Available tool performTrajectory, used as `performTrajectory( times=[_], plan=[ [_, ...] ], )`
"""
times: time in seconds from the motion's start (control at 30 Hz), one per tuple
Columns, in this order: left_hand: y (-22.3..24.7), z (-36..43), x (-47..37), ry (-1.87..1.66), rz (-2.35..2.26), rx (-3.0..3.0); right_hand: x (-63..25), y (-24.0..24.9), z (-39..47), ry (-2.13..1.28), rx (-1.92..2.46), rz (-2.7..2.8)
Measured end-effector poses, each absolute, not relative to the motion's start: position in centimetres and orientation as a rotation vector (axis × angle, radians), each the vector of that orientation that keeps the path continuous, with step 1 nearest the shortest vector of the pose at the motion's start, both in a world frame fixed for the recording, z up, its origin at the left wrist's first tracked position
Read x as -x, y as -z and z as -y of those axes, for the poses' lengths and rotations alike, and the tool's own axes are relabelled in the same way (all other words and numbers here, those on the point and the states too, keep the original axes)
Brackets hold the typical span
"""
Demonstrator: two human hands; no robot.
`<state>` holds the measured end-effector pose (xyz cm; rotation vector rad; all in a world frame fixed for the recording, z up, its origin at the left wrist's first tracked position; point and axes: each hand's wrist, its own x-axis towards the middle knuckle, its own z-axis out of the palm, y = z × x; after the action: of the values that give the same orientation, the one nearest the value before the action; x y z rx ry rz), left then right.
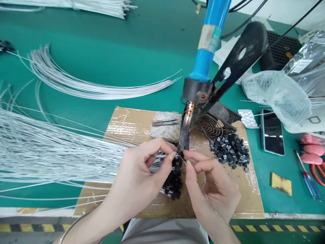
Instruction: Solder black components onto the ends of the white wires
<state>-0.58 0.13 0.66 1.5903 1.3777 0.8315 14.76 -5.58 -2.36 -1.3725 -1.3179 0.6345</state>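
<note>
Close under the tip of a blue-handled soldering iron (187, 130), held in a black metal stand (236, 61), both my hands meet. Thumb and forefinger of my left hand (146, 169) pinch a thin white wire, its end right by the iron's tip. My right hand (210, 183) pinches a strand of solder wire (183, 160) that runs back across the palm. Whether a small black part sits at the wire's end is hidden by the fingers. Below them lies a cluster of black pieces (175, 189) at the ends of many white wires (76, 152).
A cardboard sheet (248, 203) covers the bench's middle. On it are a pile of small black parts (230, 150) and a whitish pad (166, 130) with metal rods. Another wire bundle (101, 88) lies behind. To the right are a phone (273, 132), a yellow sponge (281, 183) and a screwdriver (311, 184).
</note>
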Motion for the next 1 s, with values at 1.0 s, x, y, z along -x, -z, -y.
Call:
performTrajectory(
  times=[1.0],
  plan=[
    [-0.81,-0.08,0.49,-0.799,-1.416,-1.666,-14.44,2.26,5.48,-0.417,1.423,1.430]
  ],
)
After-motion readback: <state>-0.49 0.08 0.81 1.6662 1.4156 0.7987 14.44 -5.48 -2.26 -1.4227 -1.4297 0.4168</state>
